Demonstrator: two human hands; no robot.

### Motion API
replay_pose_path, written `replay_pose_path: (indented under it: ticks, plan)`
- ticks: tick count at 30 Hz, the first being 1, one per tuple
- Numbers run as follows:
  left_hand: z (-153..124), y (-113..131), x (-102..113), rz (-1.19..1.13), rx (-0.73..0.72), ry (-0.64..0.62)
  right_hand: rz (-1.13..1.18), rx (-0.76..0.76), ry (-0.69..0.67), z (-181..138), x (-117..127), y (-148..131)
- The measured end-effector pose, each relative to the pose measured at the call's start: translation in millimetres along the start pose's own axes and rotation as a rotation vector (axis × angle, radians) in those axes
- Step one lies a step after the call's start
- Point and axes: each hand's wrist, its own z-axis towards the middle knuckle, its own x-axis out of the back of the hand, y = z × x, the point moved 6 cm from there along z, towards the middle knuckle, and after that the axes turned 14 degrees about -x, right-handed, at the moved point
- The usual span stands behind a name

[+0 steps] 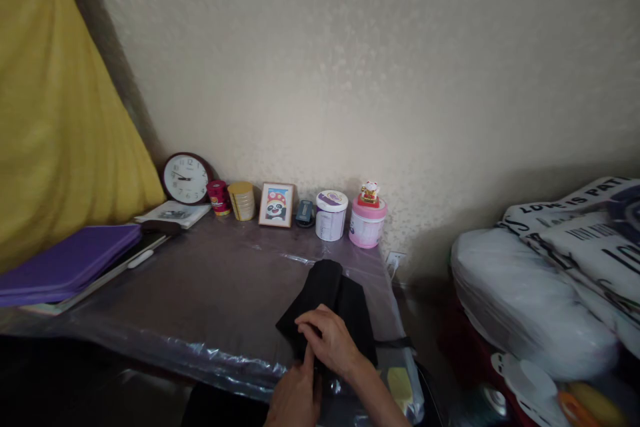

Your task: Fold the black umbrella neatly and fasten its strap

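A black folded fabric item (327, 283) with loose, pointed panels lies on the near right part of the table; its exact kind does not show. My right hand (331, 341) lies over its near end, thumb and fingers bent together on the cloth. Just below, my left hand (295, 395) is closed at the same near end, with its index finger reaching up to the right hand's fingers. What sits between the hands is mostly hidden. A thin black strap (395, 343) extends to the right past the table's edge.
Along the wall stand a clock (186, 178), a picture frame (277, 205), a white tub (331, 215) and a pink tub (367, 223) topped by a cat figurine (369, 193). Purple folders (75, 260) lie left. A yellow item (400, 385) lies near the right corner.
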Motion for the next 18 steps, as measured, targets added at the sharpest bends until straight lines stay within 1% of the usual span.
replay_pose_path:
  ticks: [4,7,12,15,18]
  plan:
    - [1.9,-1.7,-2.8,-0.003,-0.04,0.036,0.018,0.123,0.049,-16.5,10.8,2.9]
    - [2.5,-0.5,-0.5,-0.008,-0.009,0.042,-0.04,0.165,0.05,-10.9,9.4,11.7]
    - [-0.5,3.5,6.4,-0.012,0.092,0.003,-0.156,0.174,0.045,23.5,3.6,27.8]
    - [-0.5,2.7,7.5,-0.031,0.098,0.013,-0.211,0.143,0.09,49.0,6.8,39.8]
    - [0.7,-1.1,5.5,-0.092,0.085,0.024,-0.258,0.076,0.159,72.0,12.3,54.6]
